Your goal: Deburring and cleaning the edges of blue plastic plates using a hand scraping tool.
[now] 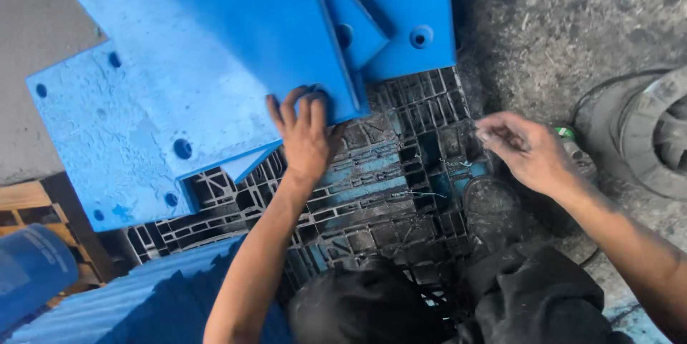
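— What are the hands doing?

— The left hand point(306, 133) has its fingers spread flat against the lower corner of a blue steel bracket point(236, 36), pressing on its edge rather than wrapped round it. That bracket leans on a second blue plate point(107, 144) with bolt holes, both resting on a dark plastic pallet point(386, 187).

— And the right?

— The right hand point(526, 151) hovers over the pallet's right edge, fingers pinched together; it may hold something small, but the blur hides it.

— Anything else?

— A black boot point(494, 212) stands on the pallet, a grey tyre point(647, 133) lies on the ground to the right.
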